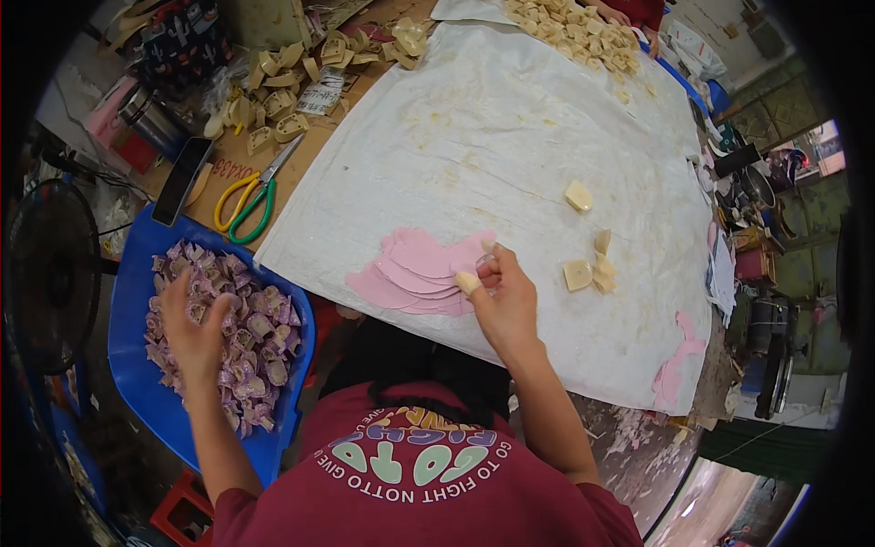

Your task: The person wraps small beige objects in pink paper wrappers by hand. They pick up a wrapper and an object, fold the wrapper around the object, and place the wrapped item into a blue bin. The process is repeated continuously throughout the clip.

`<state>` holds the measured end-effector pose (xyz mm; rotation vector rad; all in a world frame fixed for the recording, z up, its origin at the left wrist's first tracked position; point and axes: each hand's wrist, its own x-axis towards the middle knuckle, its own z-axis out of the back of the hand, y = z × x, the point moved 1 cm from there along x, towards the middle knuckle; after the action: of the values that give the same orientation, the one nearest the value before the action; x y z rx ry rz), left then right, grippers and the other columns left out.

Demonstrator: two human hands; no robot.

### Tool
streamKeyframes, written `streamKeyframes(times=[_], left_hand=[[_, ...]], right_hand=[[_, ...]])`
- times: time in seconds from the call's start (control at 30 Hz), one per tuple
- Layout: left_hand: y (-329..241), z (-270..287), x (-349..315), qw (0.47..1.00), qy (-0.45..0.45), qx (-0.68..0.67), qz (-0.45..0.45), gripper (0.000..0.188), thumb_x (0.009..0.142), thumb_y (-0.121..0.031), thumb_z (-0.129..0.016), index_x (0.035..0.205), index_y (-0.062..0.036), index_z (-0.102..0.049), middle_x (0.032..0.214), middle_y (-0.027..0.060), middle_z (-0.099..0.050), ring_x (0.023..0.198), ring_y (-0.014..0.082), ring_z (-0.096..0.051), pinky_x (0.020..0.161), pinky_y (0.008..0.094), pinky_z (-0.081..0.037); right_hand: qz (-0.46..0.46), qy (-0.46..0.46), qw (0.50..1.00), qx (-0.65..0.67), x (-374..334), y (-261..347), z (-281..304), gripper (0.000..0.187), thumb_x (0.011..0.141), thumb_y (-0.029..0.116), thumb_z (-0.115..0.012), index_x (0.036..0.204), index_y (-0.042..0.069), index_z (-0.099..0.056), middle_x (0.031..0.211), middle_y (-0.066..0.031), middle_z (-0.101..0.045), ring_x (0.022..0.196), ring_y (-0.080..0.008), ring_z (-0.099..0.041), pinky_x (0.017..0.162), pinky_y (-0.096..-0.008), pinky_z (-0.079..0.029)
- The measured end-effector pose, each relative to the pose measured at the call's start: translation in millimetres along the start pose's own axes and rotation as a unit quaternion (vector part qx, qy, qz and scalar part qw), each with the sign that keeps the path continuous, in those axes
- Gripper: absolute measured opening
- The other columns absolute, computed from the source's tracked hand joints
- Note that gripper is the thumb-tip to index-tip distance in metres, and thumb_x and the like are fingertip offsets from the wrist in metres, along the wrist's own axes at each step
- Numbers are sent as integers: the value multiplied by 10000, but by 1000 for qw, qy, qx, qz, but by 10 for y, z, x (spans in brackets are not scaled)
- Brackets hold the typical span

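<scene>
Right hand (509,305) is touching thin pink sheets (406,264), can't tell if its fingers are pinching. They're probably handling light, floppy, so I'm favouring edges. Left hand (193,333) is hovering, fingers apart.

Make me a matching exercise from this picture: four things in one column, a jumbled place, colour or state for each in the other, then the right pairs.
Things:
1. left hand
2. right hand
3. scissors
4. purple pieces

Descriptions:
A. at the edge of the pink sheets
B. one handle yellow, the other green
C. heaped inside the blue container
D. fingers spread, over the blue container

Pairs: 1-D, 2-A, 3-B, 4-C
</scene>
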<state>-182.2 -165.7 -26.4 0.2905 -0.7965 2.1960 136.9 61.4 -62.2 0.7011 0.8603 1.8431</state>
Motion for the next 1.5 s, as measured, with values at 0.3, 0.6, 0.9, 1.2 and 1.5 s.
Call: streamKeyframes(times=[0.3, 0.6, 0.9, 1.2, 1.5], left_hand=[[-1909, -934, -279, 752, 453, -473, -76, 345, 849, -197, -724, 1130, -18, -635, 1056, 112, -629, 958, 235, -622, 803, 354, -510], [-2030, -1240, -77, 503, 551, -618, 249, 403, 1005, -279, -506, 1265, 27, -529, 1154, 156, -640, 1056, 218, -641, 849, 342, -570], [-1946, -1213, 218, 417, 342, -768, 346, 448, 986, -226, -496, 1317, 69, -431, 1234, 257, -573, 1169, 326, -581, 923, 402, -557], [-1966, -1186, 238, 512, 298, -741, 316, 419, 1001, -238, -493, 1309, 43, -453, 1238, 204, -580, 1166, 297, -583, 931, 409, -552], [-2158, -840, -27, 453, 369, -761, 281, 390, 1012, -227, -482, 1259, 74, -498, 1223, 213, -597, 1102, 262, -626, 928, 354, -551]], right_hand=[[-92, -2, 901, 423, 102, 91, 492, 389, 823, -49, -642, 1203, -35, -562, 962, -56, -629, 780, -85, -585, 704, -233, -487], [-71, 359, 888, 277, 474, 42, 884, 315, 819, -3, -640, 1134, -2, -640, 1037, -27, -656, 927, -105, -601, 807, -254, -487], [-55, -16, 941, -333, 1389, -731, 1151, 291, 815, 3, -534, 1078, -18, -657, 1175, -180, -581, 1025, -328, -551, 885, -396, -462], [-9, -70, 990, 121, 662, -93, 1017, 224, 790, -87, -642, 1010, -52, -668, 965, -78, -634, 840, -160, -619, 721, -279, -499], [78, 36, 880, 467, 147, 652, 416, 334, 833, -46, -683, 1147, -26, -573, 1111, -131, -651, 1027, -201, -637, 871, -324, -534]])
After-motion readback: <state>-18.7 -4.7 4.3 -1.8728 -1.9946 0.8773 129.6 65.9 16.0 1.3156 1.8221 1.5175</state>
